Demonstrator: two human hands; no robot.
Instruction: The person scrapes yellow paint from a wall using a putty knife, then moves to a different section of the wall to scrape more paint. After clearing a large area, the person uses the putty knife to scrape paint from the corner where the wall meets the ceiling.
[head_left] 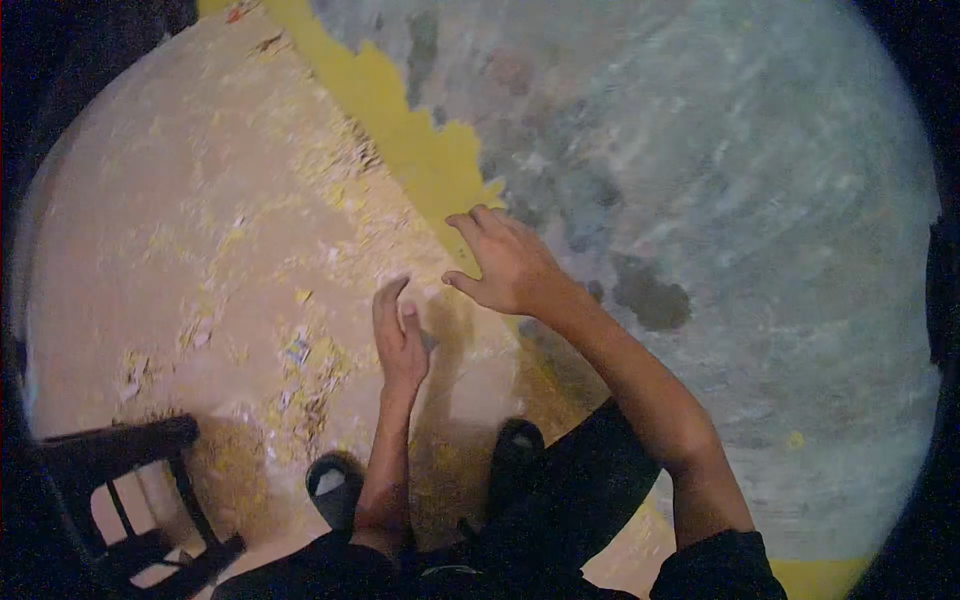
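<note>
My left hand (402, 338) is raised over the tan floor, its thumb and fingers curved apart. A small grey-blue patch (429, 341) shows at the edge of its palm; what it is I cannot tell. Higher up and to the right, my right hand (508, 262) has its fingers spread, with nothing visible between them. It overlaps the lower part of a yellow painted band (415, 130) with a ragged edge. Beyond that band spreads a large grey-blue patchy surface (760, 200) with dark stains. The two hands are a short way apart.
Yellow and pale flakes (305, 365) litter the tan floor (120, 270), thickest along the yellow band. At the lower left stands a black piece of furniture (120, 440) with legs and crossbars. My feet, in dark slippers (335, 490), are at the bottom.
</note>
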